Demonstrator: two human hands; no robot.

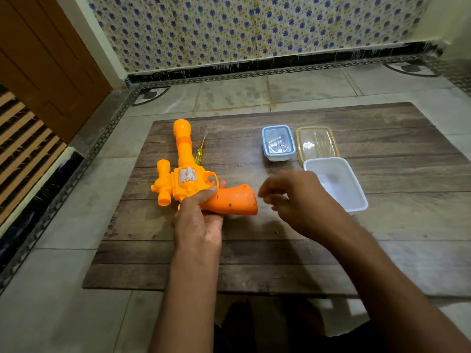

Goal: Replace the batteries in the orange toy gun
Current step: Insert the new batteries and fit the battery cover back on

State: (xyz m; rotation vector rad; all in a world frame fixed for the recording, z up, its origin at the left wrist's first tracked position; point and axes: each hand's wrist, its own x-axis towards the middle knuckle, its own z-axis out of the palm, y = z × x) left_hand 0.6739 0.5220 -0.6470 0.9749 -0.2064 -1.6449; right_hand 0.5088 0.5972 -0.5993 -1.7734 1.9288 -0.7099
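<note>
Head view: toy gun [193, 174] near worktop [254, 263] left edge, left hand [198, 220] clamped round its body. Right hand [293, 197] loosely curled, empty, beside the handle. Early step, probably; next needs screwdriver [200, 151] for the battery cover.

Toy gun [193, 174] left on table [254, 263], containers [279, 142] right.

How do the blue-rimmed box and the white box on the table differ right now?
The blue-rimmed box wears a clear lid; the white box is open. The blue-rimmed box sits farther from the person, the white box nearer, beside the right hand. The white box looks larger. Both are rectangular plastic.
</note>
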